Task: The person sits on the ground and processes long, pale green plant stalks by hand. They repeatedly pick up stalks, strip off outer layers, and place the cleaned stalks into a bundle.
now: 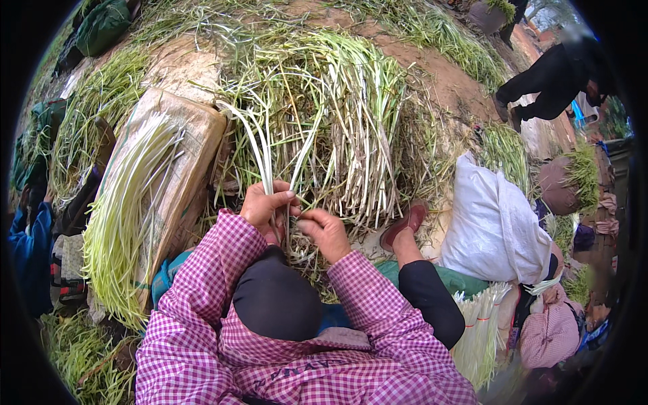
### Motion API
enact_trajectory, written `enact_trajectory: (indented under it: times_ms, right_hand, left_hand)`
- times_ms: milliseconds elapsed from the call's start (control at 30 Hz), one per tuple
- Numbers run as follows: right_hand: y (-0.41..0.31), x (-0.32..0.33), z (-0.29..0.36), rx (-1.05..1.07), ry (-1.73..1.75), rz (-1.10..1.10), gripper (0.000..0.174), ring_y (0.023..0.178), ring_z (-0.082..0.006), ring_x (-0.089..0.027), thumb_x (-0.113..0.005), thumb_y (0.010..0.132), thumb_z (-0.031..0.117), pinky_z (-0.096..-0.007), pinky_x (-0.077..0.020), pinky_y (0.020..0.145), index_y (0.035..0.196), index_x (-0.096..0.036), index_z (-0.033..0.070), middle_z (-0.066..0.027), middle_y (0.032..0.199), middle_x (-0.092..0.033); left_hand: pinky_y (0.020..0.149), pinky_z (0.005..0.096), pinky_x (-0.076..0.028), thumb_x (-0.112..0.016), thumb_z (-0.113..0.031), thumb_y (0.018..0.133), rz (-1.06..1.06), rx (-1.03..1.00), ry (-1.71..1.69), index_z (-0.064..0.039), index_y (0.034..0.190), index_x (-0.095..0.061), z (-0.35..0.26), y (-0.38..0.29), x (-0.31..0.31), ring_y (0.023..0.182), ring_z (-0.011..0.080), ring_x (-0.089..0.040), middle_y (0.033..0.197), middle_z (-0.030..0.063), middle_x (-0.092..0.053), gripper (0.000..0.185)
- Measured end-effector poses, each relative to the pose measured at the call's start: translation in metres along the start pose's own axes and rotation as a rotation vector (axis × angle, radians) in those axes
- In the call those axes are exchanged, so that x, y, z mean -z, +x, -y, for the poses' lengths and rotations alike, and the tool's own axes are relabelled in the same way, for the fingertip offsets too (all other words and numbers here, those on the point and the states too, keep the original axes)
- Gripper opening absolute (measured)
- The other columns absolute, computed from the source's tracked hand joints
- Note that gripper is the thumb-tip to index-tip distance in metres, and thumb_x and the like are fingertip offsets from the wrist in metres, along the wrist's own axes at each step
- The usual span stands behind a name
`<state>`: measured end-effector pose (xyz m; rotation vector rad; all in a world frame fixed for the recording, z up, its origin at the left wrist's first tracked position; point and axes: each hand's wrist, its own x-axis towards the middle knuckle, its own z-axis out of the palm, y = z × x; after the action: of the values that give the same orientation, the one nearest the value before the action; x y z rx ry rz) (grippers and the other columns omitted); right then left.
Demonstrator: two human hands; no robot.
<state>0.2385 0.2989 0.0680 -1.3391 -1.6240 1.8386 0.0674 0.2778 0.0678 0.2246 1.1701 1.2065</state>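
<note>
My left hand (266,202) grips a few long pale leafy stalks (263,157), which look like garlic chives. Their tops fan upward, and one stalk leans apart to the right. Close beside it, my right hand (326,233) has its thumb and fingertips drawn together near the lower ends. Whether a thin strip is pinched there is too small to tell. Beyond both hands lies a broad heap of untrimmed stalks (362,147), green at the top with soiled pale ends. To the left, cleaned pale stalks (136,202) lie on a sack-covered block (202,126).
A full white woven sack (498,223) stands at right, above banded bundles of pale stalks (476,329). My shoe (405,225) rests beside the heap. Other people work at both sides; one in dark trousers (541,86) stands at upper right. Loose greens (91,121) cover the ground.
</note>
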Motion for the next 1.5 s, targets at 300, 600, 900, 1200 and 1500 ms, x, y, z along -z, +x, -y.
enact_trajectory:
  times_ms: [300,600,900,1200,1500]
  right_hand:
    - [0.031,-0.012,-0.008,0.206,0.519,-0.223,0.004,0.061,-0.0070,-0.055,-0.057,0.084,0.005,-0.0214,-0.0450,0.054,0.081,-0.058,0.003,-0.0002,0.071,-0.059]
    - [-0.012,0.054,-0.071,-0.296,-0.435,-0.309,0.014,0.066,-0.0194,-0.056,-0.061,0.080,0.010,-0.0353,-0.0474,0.067,0.076,-0.057,-0.002,-0.0101,0.069,-0.060]
    - [-0.026,0.028,0.012,0.170,0.194,0.258,0.031,0.081,-0.0115,-0.058,-0.055,0.088,0.026,-0.0253,-0.0468,0.073,0.102,-0.061,-0.001,-0.0046,0.091,-0.063]
    - [-0.057,0.002,0.052,0.250,0.553,0.211,0.004,0.070,-0.0073,-0.057,-0.063,0.078,0.002,-0.0223,-0.0467,0.067,0.082,-0.064,0.001,-0.0005,0.076,-0.064]
    - [-0.078,-0.004,0.078,0.432,0.379,-0.032,0.006,0.062,-0.0092,-0.059,-0.062,0.079,-0.002,-0.0222,-0.0485,0.056,0.082,-0.058,0.002,-0.0005,0.070,-0.057]
  left_hand:
    - [0.060,0.0273,-0.050,-0.058,-0.006,0.079,0.047,-0.094,0.324,0.005,0.088,-0.062,0.004,-0.007,0.005,0.066,0.0192,-0.063,0.076,0.0123,-0.066,0.015]
    - [0.045,0.0268,-0.053,-0.062,-0.010,0.083,-0.049,-0.426,-0.135,-0.001,0.093,-0.056,-0.014,-0.014,0.009,0.068,0.0223,-0.065,0.076,0.0107,-0.063,0.015]
    - [0.041,0.0255,-0.051,-0.059,-0.010,0.085,0.255,-0.370,-0.137,0.000,0.095,-0.056,-0.016,-0.045,-0.023,0.069,0.0242,-0.065,0.077,0.0123,-0.063,0.014]
    - [0.066,0.0350,-0.054,-0.068,-0.009,0.073,0.404,-0.437,-0.083,0.001,0.091,-0.060,-0.033,-0.083,-0.032,0.072,0.0233,-0.064,0.081,0.0128,-0.064,0.021]
    - [0.044,0.0260,-0.049,-0.063,-0.007,0.080,0.403,-0.532,-0.089,-0.002,0.090,-0.057,-0.045,-0.105,-0.048,0.065,0.0199,-0.064,0.079,0.0139,-0.064,0.013]
